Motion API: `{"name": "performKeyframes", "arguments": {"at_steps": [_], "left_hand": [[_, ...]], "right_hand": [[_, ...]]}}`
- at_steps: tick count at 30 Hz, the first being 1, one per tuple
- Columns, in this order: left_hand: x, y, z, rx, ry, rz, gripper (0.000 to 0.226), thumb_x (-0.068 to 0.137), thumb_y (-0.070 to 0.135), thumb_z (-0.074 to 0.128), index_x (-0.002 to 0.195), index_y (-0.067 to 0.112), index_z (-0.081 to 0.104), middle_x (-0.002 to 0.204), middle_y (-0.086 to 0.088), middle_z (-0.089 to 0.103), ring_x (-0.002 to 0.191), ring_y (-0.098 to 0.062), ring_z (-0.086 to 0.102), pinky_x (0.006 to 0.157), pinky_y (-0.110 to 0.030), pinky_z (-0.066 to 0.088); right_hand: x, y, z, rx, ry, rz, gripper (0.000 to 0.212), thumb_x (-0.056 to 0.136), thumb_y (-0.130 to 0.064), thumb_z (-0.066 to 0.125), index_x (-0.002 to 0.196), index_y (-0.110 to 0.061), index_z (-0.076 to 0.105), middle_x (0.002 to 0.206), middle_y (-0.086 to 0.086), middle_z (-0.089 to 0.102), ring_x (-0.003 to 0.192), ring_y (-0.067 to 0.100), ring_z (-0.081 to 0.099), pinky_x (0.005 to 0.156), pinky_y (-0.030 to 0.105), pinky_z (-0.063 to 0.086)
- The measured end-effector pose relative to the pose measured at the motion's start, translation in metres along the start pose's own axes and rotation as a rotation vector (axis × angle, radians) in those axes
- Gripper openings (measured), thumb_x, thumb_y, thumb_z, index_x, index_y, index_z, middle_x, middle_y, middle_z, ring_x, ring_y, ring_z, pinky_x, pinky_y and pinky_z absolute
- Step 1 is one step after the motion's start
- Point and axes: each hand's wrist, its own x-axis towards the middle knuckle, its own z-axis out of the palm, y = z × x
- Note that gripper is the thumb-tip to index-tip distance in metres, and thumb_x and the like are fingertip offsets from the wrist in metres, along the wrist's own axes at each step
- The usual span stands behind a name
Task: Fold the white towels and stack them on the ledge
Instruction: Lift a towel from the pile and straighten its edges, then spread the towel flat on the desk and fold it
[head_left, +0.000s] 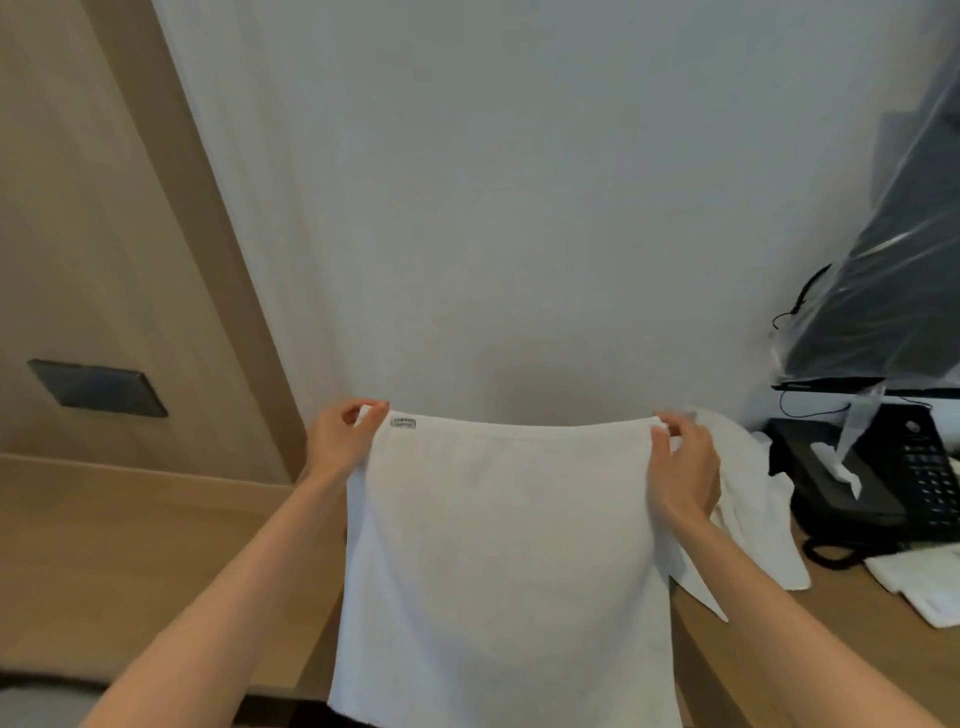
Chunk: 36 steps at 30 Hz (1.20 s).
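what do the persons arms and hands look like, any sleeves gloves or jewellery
The left hand and right hand are bare: no gloves, and no rings, watch or bracelet show. The arms are uncovered right to the frame edge, with no sleeve in view.

The towel (498, 545) hanging at the centre is plain white with no pattern, and has a small grey label (403, 422) at its 11 o'clock corner. The second towel (753, 509), at 3 o'clock from it, is the same plain white. The desk (130, 545) is light brown wood. The wall (519, 208) is pale grey-white. The panel (78, 208) at 9 o'clock is tan and carries a dark grey switch plate (96, 387). The telephone (893, 478) at 3 o'clock is black.
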Motion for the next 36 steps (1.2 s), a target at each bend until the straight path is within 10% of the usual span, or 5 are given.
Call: {"name": "performKeyframes", "arguments": {"at_steps": [9, 14, 20, 29, 36], "left_hand": [[0.033, -0.061, 0.063, 0.132, -0.075, -0.205, 0.028, 0.085, 0.04, 0.068, 0.096, 0.015, 0.072, 0.098, 0.001, 0.068, 0.096, -0.018, 0.061, 0.077, -0.029, 0.045], [0.07, -0.081, 0.095, 0.187, -0.085, -0.337, 0.031, 0.082, 0.043, 0.07, 0.094, 0.014, 0.071, 0.07, -0.003, 0.07, 0.06, -0.013, 0.067, 0.077, -0.033, 0.055], [0.103, -0.112, 0.141, 0.085, -0.016, -0.447, 0.028, 0.085, 0.026, 0.071, 0.098, 0.003, 0.067, 0.083, -0.005, 0.064, 0.038, 0.005, 0.056, 0.054, -0.013, 0.047], [0.089, -0.113, 0.174, 0.211, 0.187, -0.265, 0.039, 0.09, 0.007, 0.057, 0.127, -0.002, 0.047, 0.13, -0.016, 0.049, 0.112, -0.019, 0.05, 0.088, -0.007, 0.032], [0.031, -0.129, 0.236, 0.698, -0.418, 0.246, 0.048, 0.103, 0.021, 0.028, 0.15, 0.015, 0.019, 0.159, -0.002, 0.012, 0.147, -0.017, 0.007, 0.116, -0.029, -0.008]], "right_hand": [[0.033, 0.052, 0.07, -0.115, -0.173, 0.208, 0.025, 0.1, -0.017, 0.04, 0.119, -0.012, 0.055, 0.123, 0.01, 0.055, 0.088, 0.024, 0.063, 0.087, 0.034, 0.044], [0.07, 0.083, 0.125, -0.052, -0.23, 0.342, 0.021, 0.099, -0.013, 0.041, 0.116, -0.012, 0.053, 0.113, 0.01, 0.06, 0.054, 0.017, 0.063, 0.048, 0.008, 0.039], [0.1, 0.103, 0.18, -0.036, -0.27, 0.38, 0.023, 0.092, -0.003, 0.045, 0.111, 0.001, 0.057, 0.111, 0.02, 0.055, 0.102, 0.039, 0.058, 0.092, 0.047, 0.046], [0.098, 0.106, 0.216, -0.153, -0.322, 0.149, 0.043, 0.091, 0.0, 0.048, 0.133, 0.0, 0.041, 0.136, 0.018, 0.042, 0.126, 0.029, 0.039, 0.105, 0.026, 0.028], [0.032, 0.094, 0.27, -0.447, -0.822, -0.377, 0.05, 0.102, -0.014, 0.027, 0.151, -0.013, 0.015, 0.159, 0.001, 0.008, 0.147, 0.018, 0.001, 0.117, 0.034, -0.008]]}}
